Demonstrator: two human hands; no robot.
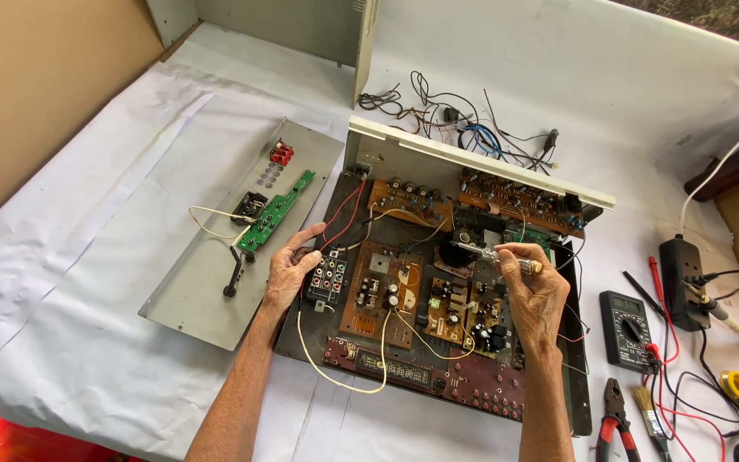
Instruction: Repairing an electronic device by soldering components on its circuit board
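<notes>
1. At the far left edge we see a brown cardboard wall point(36, 94) standing beside the white cloth point(87, 257) that covers the work surface; a red container point(10, 436) peeks out at the bottom left corner.
2. On the cloth lies a detached grey metal panel point(207, 282). It carries a red terminal block point(280, 153) near its top, a narrow green circuit board point(275, 212) set at a slant, and a pale yellow wire point(207, 214) looping out to the left.
3. Our left hand point(294, 272) rests on the left edge of the opened amplifier chassis point(438, 282), fingers loosely curled, touching a small board of coloured socket connectors point(327, 278); it clamps nothing that we can see.
4. Inside the chassis lie several brown circuit boards point(387, 295); red and yellow wires cross them, and a dark front board point(438, 381) runs along the near edge.
5. Our right hand point(534, 295) grips a screwdriver with a clear handle point(506, 255), pinched between thumb and fingers, its shaft pointing left over the middle of the chassis.
6. Behind the chassis a tangle of loose wires point(464, 124) sits on the cloth.
7. To the right we find a dark multimeter point(630, 329) with red leads, red-handled pliers point(616, 423), a small brush point(647, 411), a black power strip point(682, 278) and a yellow tape roll point(737, 385).
</notes>
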